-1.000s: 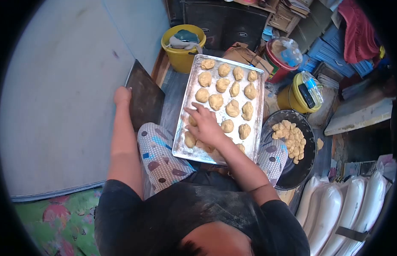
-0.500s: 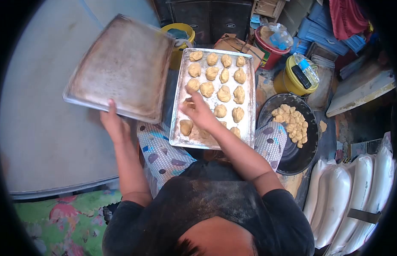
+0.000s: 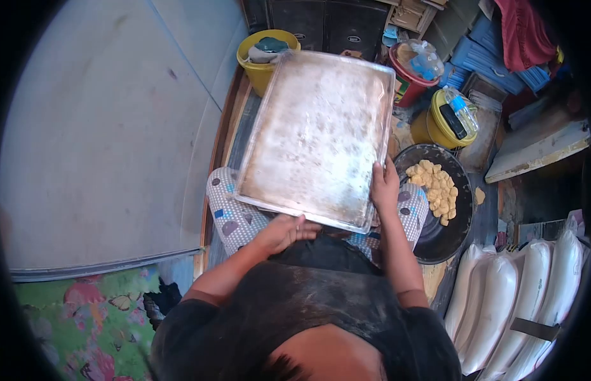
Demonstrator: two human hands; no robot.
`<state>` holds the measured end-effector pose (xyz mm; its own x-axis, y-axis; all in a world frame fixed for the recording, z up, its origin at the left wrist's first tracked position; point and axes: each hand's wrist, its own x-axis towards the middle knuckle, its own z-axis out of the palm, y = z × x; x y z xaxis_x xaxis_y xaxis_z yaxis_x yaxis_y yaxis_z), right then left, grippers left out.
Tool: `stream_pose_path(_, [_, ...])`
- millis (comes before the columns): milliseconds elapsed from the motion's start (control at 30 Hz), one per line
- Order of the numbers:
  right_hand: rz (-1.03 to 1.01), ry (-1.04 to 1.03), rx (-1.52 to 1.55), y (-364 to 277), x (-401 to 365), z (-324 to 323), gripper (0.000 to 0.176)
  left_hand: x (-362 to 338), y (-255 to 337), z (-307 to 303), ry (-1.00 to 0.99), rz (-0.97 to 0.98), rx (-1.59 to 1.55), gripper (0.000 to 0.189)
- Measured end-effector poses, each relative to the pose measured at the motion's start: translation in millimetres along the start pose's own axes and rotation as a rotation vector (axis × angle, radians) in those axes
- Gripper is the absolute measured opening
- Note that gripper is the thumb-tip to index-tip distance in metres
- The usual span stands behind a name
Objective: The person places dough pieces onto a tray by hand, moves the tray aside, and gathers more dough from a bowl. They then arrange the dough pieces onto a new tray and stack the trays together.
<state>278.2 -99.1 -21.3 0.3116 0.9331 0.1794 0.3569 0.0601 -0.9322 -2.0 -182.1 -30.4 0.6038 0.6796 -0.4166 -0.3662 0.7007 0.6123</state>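
A metal baking tray [image 3: 317, 136] with a stained, whitish surface lies face up over my lap, slightly tilted. My right hand [image 3: 385, 185] grips its right rim near the front corner. At the near rim, my left hand [image 3: 288, 233] has its fingers stretched out along the edge, touching or very close to it. The tray with the dough pieces is out of sight; a sliver of another edge shows under the near left corner. To my right, a black basin [image 3: 429, 244] holds a heap of yellowish dough pieces [image 3: 437, 190].
A yellow bucket [image 3: 251, 70] with cloth inside stands beyond the tray's far left corner. A red bucket [image 3: 406, 89] and a lidded yellow bucket [image 3: 429, 130], topped by a phone and bottle, stand at the back right. White plastic-wrapped packs [image 3: 498, 305] lie at right; a large grey panel [image 3: 105, 146] fills the left.
The empty baking tray has swung from the left to over my lap, covering the dough tray. My right hand has left the dough pieces and taken the tray's right rim.
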Motion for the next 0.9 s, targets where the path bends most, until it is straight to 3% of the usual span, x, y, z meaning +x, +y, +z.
stream_pose_path(33, [0.035, 0.034, -0.228, 7.4, 2.3, -6.5, 0.048, -8.6, 5.1, 9.8, -0.026, -0.080, 0.013, 0.035])
stream_pose_path(67, [0.039, 0.038, -0.230, 15.1, 3.7, -12.3, 0.048, -13.5, 12.1, 12.9, -0.029, -0.085, 0.014, 0.035])
stream_pose_path(133, [0.021, -0.004, -0.312, 20.0, 3.3, -19.4, 0.049, -22.7, 34.4, 10.7, -0.116, -0.094, 0.762, 0.026])
stream_pose_path(167, [0.034, 0.012, -0.312, 20.0, 3.1, -20.8, 0.049, -30.5, 48.4, 13.2, 0.004, -0.010, 0.974, 0.022])
stream_pose_path(233, [0.035, 0.015, -0.357, 18.9, 4.4, -19.6, 0.048, -39.6, 57.7, 0.0, 0.494, 0.420, 0.933, 0.029])
stream_pose_path(300, [0.066, 0.014, -0.420, 8.2, 5.0, -19.2, 0.048, -35.1, 86.0, -4.0, 0.764, 0.719, 1.211, 0.034])
stream_pose_path(400, [0.049, 0.044, -0.420, 11.7, 8.1, -17.0, 0.049, 6.9, 79.4, -45.9, 0.791, 0.632, 1.309, 0.048])
stream_pose_path(433, [0.058, 0.059, -0.423, 8.2, 11.4, -19.3, 0.049, 8.9, 72.4, -43.1, 0.711, 0.523, 1.103, 0.057])
stream_pose_path(533, [0.177, -0.043, -0.453, -6.3, 20.6, -28.0, 0.051, 9.4, 64.3, -45.2, 0.653, 0.555, 1.062, 0.057])
stream_pose_path(600, [0.053, -0.148, -0.720, -15.0, 28.1, -34.7, 0.054, 8.9, 61.6, -45.4, 0.653, 0.551, 1.004, 0.054])
stream_pose_path(633, [0.054, -0.246, -0.796, -49.6, 28.8, -42.4, 0.060, 6.6, 65.3, -41.4, 0.650, 0.551, 0.982, 0.053])
stream_pose_path(733, [-0.536, 0.134, -0.576, -121.4, 31.5, -37.1, 0.072, 7.1, 70.4, -50.7, 0.632, 0.543, 0.969, 0.048])
stream_pose_path(833, [-0.737, 0.175, -0.351, -171.1, 31.9, -13.3, 0.081, 4.6, 77.2, -62.7, 0.614, 0.479, 0.994, 0.050])
stream_pose_path(900, [-0.709, 0.064, -0.405, -142.9, 46.9, 36.0, 0.083, 4.6, 82.4, -59.0, 0.570, 0.473, 0.923, 0.050])
